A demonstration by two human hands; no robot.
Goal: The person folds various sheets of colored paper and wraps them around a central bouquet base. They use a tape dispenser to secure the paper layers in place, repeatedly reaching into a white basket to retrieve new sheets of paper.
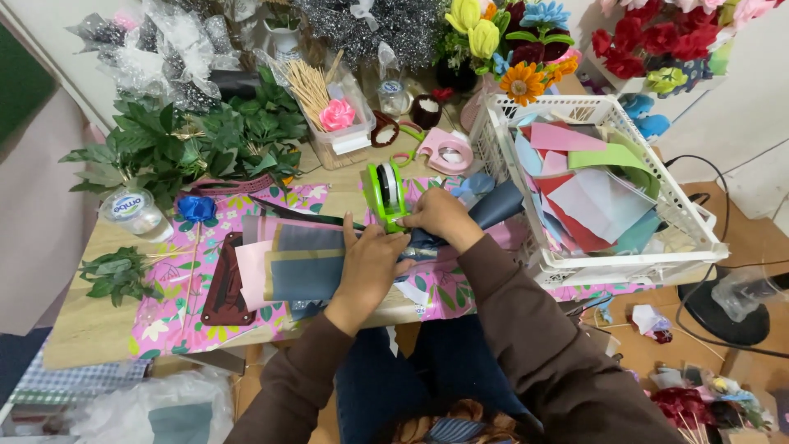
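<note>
Head view, looking straight down at a craft table. Left hand lies flat, fingers spread, pressing on a stack of grey-blue paper sheets at frame centre; looks like it pins them so they don't slide. Right hand is curled closed just beside the green tape dispenser, fingertips pinched at its lower end. Can't tell if it grips tape or the dark blue paper under it. Dispenser stands upright on edge, touching the papers, within reach of both hands.

Around it:
- pink tape dispenser, above centre, well apart from the hands
- white plastic basket, right of frame, full of loose coloured paper sheets, open side up for easy picking
- green leaf sprigs, upper left
- clear box with wooden sticks and a pink bow, top centre
- artificial flowers, top edge
- floral pink mat under the work, covering the wooden table
</note>
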